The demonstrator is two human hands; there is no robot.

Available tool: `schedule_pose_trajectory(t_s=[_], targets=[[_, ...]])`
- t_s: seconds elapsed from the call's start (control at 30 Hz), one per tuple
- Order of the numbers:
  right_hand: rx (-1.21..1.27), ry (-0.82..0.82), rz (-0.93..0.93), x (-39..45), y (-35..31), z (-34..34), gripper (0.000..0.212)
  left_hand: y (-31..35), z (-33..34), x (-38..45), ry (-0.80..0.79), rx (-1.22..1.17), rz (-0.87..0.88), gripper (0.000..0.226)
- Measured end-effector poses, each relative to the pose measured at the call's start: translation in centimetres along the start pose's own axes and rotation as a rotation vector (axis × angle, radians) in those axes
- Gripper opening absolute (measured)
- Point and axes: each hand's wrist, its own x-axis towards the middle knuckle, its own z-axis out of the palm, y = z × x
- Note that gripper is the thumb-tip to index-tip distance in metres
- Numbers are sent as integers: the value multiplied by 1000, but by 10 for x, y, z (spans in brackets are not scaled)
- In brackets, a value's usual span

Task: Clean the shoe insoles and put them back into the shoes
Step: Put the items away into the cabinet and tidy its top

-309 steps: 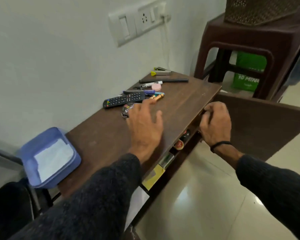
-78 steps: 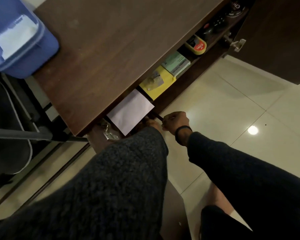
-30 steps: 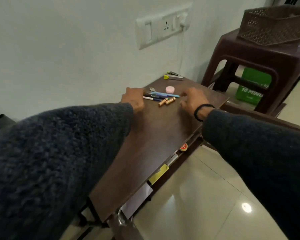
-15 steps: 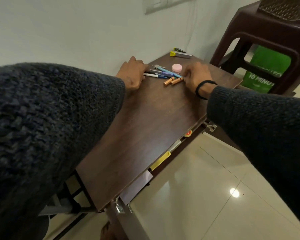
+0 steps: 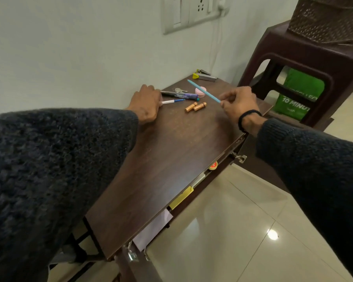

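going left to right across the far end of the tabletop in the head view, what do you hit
left hand → white pen → two batteries → right hand pinching the light blue pen

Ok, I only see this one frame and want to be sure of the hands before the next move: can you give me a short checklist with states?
1. Right hand has a firm pinch on the blue pen: ok.
2. Blue pen lifted off the cabinet top: ok.
3. Left hand on the white pen: cannot tell whether it grips it.
4. Two batteries lie apart from both hands: ok.
5. Shoes or insoles in view: not ok, none visible.
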Motion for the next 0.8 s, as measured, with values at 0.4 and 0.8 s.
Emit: schedule_pose_trajectory(t_s=[0.4, 0.8], targets=[[340, -18, 92, -98, 30, -77, 16, 181, -68, -134, -215, -1506, -518, 18], [287, -119, 316, -189, 142, -89, 14, 303, 51, -224, -829, -1611, -1019, 17]])
